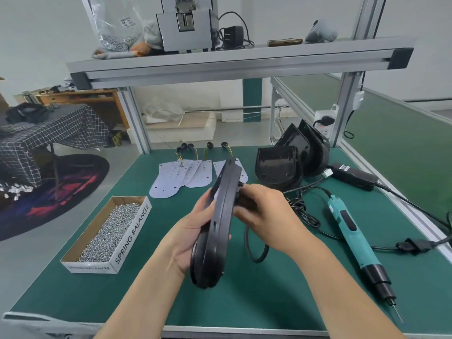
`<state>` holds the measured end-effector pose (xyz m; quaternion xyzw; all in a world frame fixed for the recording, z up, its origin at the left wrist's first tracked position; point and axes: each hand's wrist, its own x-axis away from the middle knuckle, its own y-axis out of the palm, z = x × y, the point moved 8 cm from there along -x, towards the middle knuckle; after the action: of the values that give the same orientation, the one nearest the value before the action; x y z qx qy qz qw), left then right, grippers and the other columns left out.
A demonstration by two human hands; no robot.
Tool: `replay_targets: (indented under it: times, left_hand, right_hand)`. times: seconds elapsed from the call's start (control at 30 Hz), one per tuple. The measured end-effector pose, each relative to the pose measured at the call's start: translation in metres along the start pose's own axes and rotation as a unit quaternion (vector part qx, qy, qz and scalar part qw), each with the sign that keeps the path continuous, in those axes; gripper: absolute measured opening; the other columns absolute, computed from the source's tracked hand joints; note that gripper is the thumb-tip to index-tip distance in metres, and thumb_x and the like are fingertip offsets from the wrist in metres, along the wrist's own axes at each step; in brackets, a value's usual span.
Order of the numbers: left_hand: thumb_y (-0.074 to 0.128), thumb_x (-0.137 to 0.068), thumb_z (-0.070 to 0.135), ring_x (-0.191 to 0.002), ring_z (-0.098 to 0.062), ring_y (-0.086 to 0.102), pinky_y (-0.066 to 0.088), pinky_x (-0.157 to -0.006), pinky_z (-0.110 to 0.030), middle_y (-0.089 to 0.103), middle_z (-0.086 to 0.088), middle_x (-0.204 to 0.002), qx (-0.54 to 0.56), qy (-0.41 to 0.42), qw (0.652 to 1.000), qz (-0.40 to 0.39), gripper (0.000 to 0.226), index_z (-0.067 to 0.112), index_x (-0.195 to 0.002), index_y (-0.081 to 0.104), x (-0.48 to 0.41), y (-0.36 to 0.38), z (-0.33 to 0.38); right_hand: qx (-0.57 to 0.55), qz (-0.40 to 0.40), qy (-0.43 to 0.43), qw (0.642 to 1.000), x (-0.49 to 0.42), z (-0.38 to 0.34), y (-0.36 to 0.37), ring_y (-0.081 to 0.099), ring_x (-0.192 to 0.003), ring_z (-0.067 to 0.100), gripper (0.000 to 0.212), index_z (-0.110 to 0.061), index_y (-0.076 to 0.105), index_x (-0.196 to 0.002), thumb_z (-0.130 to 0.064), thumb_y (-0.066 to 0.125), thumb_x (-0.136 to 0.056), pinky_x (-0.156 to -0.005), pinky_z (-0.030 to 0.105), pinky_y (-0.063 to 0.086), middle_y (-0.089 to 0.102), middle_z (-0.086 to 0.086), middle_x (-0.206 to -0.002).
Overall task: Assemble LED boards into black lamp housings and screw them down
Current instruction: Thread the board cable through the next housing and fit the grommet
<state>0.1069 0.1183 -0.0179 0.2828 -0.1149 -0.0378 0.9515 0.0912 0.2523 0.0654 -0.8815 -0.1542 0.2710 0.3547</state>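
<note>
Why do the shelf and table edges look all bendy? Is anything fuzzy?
Head view: the wide-angle lens bows the shelf and splays the table edges; the lamp housing held by the left hand and right hand looks slightly smeared; light is soft, shadows faint.

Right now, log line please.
left hand grips black housing edge-up | right hand grips its side | screwdriver, LED boards on mat

1. A black lamp housing [221, 216] stands on edge, tilted, gripped between the left hand [193, 231] and the right hand [261, 209].
2. White LED boards [171, 179] lie fanned flat beyond the hands, their wires pointing away.
3. Spare housings [278, 167] lean stacked beyond the right hand.
4. Screws [110, 231] fill a cardboard box [133, 231] left of the left hand.
5. A teal electric screwdriver [352, 231] lies right of the right hand.
</note>
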Motion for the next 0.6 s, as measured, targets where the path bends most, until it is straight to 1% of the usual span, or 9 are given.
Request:
replay_targets:
  times: [0.07, 0.13, 0.17, 0.23, 0.3, 0.37, 0.47, 0.53, 0.6]
  left_hand:
    - [0.078, -0.083, 0.027, -0.08, -0.018, 0.074, 0.061, -0.066, -0.034, 0.076, 0.001, -0.104, -0.06, 0.076, 0.995, -0.013, 0.038, 0.039, -0.119, 0.07, -0.001, 0.001, 0.016]
    - [0.074, -0.086, 0.025, -0.11, -0.018, 0.069, 0.059, -0.085, -0.034, 0.067, 0.006, -0.132, -0.144, 0.152, 0.978, 0.01, 0.055, 0.047, -0.134, 0.056, 0.0, -0.004, 0.031]
    - [0.072, -0.086, 0.024, -0.119, -0.017, 0.065, 0.057, -0.092, -0.033, 0.063, 0.008, -0.138, -0.178, 0.188, 0.966, 0.02, 0.061, 0.047, -0.138, 0.05, 0.003, -0.006, 0.039]
    - [0.073, -0.087, 0.023, -0.125, -0.014, 0.061, 0.053, -0.098, -0.028, 0.061, 0.01, -0.14, -0.237, 0.253, 0.938, 0.016, 0.064, 0.046, -0.141, 0.046, 0.008, -0.002, 0.051]
    - [0.075, -0.086, 0.026, -0.121, -0.013, 0.063, 0.054, -0.095, -0.025, 0.063, 0.01, -0.136, -0.281, 0.275, 0.92, -0.005, 0.064, 0.046, -0.139, 0.048, 0.014, 0.007, 0.055]
    - [0.075, -0.084, 0.031, -0.116, -0.014, 0.066, 0.056, -0.093, -0.028, 0.066, 0.007, -0.131, -0.32, 0.262, 0.91, -0.031, 0.062, 0.046, -0.139, 0.05, 0.017, 0.015, 0.052]
    - [0.072, -0.087, 0.033, -0.114, -0.017, 0.067, 0.057, -0.092, -0.032, 0.068, 0.005, -0.127, -0.377, 0.258, 0.888, -0.046, 0.06, 0.04, -0.141, 0.047, 0.022, 0.02, 0.049]
    - [0.071, -0.087, 0.033, -0.113, -0.017, 0.066, 0.056, -0.094, -0.038, 0.067, 0.007, -0.125, -0.389, 0.266, 0.881, -0.037, 0.058, 0.039, -0.139, 0.047, 0.026, 0.014, 0.051]
    - [0.07, -0.087, 0.033, -0.112, -0.017, 0.065, 0.055, -0.097, -0.042, 0.066, 0.007, -0.124, -0.398, 0.269, 0.877, -0.03, 0.056, 0.038, -0.138, 0.047, 0.031, 0.009, 0.052]
  right_hand:
    - [-0.102, 0.05, 0.055, 0.992, 0.009, 0.017, -0.011, 0.059, -0.092, 0.011, 0.042, -0.024, 0.064, -0.13, -0.01, 0.07, -0.092, -0.087, 0.026, 0.048, 0.064, -0.002, -0.106]
    - [-0.297, 0.144, 0.163, 0.93, 0.025, 0.047, -0.028, 0.059, -0.07, 0.014, 0.019, -0.026, 0.074, -0.111, -0.018, 0.065, -0.096, -0.069, 0.032, 0.049, 0.068, 0.004, -0.087]
    - [-0.392, 0.118, 0.214, 0.887, 0.03, 0.057, -0.022, 0.059, -0.061, 0.017, 0.017, -0.022, 0.075, -0.102, -0.033, 0.062, -0.097, -0.06, 0.033, 0.048, 0.068, 0.008, -0.078]
    - [-0.499, -0.011, 0.256, 0.828, 0.037, 0.053, 0.002, 0.063, -0.062, 0.022, 0.054, -0.016, 0.072, -0.107, -0.063, 0.057, -0.087, -0.058, 0.033, 0.053, 0.069, 0.018, -0.08]
    - [-0.546, -0.078, 0.228, 0.802, 0.036, 0.036, 0.014, 0.069, -0.078, 0.021, 0.065, -0.014, 0.069, -0.122, -0.067, 0.059, -0.085, -0.069, 0.03, 0.058, 0.074, 0.014, -0.099]
    - [-0.564, -0.067, 0.2, 0.798, 0.028, 0.027, 0.011, 0.071, -0.099, 0.018, 0.053, -0.015, 0.071, -0.124, -0.051, 0.071, -0.084, -0.084, 0.029, 0.059, 0.074, 0.007, -0.117]
    - [-0.496, -0.057, 0.181, 0.848, 0.013, 0.028, 0.003, 0.064, -0.121, 0.021, 0.045, -0.014, 0.07, -0.125, -0.013, 0.079, -0.081, -0.103, 0.035, 0.052, 0.069, 0.01, -0.129]
    - [-0.433, -0.086, 0.137, 0.887, 0.006, 0.018, 0.002, 0.067, -0.114, 0.012, 0.042, -0.011, 0.068, -0.124, 0.005, 0.073, -0.086, -0.095, 0.025, 0.053, 0.072, 0.008, -0.124]
    - [-0.385, -0.131, 0.114, 0.907, 0.002, 0.013, 0.006, 0.068, -0.108, 0.006, 0.042, -0.011, 0.067, -0.124, 0.009, 0.069, -0.087, -0.092, 0.019, 0.052, 0.073, 0.003, -0.121]
